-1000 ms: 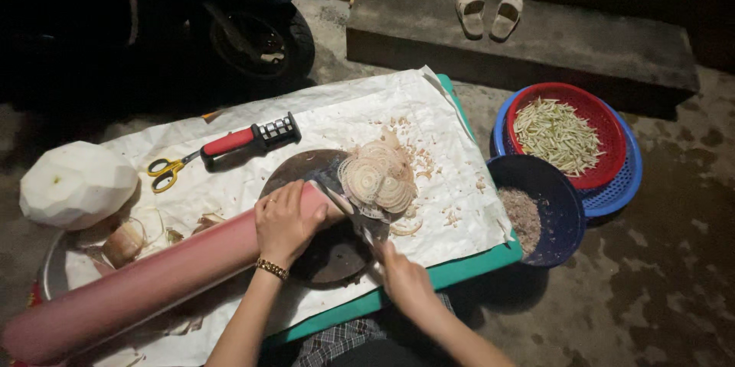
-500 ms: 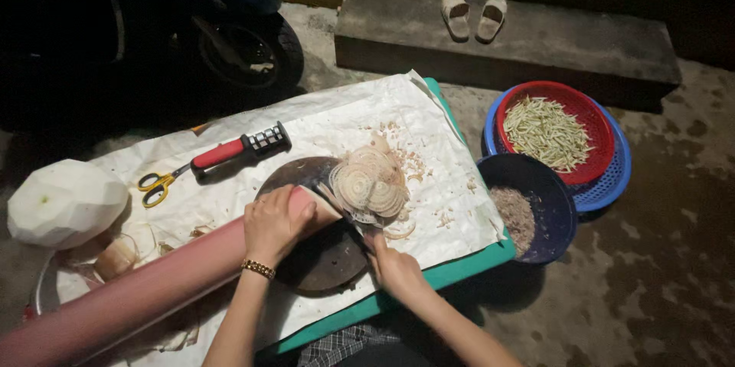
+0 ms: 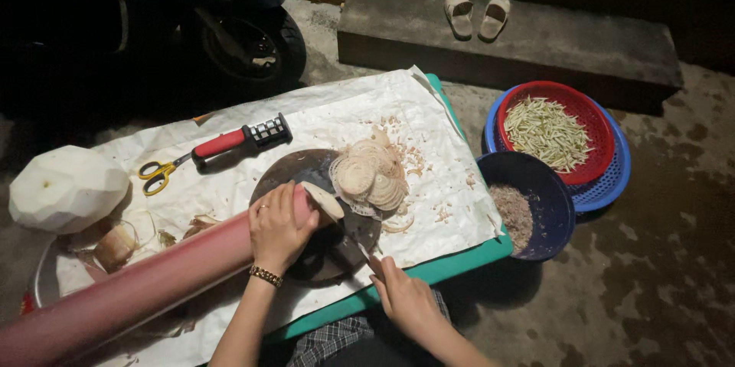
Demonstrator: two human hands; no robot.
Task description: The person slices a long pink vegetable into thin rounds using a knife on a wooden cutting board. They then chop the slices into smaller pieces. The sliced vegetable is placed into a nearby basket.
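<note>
Nearest to me, my right hand [image 3: 409,302] is closed around a knife [image 3: 348,248] handle at the table's [image 3: 467,256] near edge, and the blade runs up and to the left from it, across the dark round chopping board [image 3: 295,176]. A little farther in, my left hand [image 3: 277,228] is wrapped tight over the long pink stalk [image 3: 130,294], right by its cut end [image 3: 321,200]. The stalk's long axis runs from the lower left corner up and to the right, so its pale cut face sits on the board just beyond my left fingers and points at the heap of thin round slices [image 3: 373,177]. The blade lies close beside that cut end and crosses the stalk's axis rather than following it. The left hand is the nearer one to the stalk; the right touches only the knife. Beyond the board, on the white paper [image 3: 344,110], lie a red-handled sharpener [image 3: 239,140] and yellow scissors [image 3: 159,176]. To the right stand a dark bowl [image 3: 553,198] and a red basket of pale strips [image 3: 547,131].
</note>
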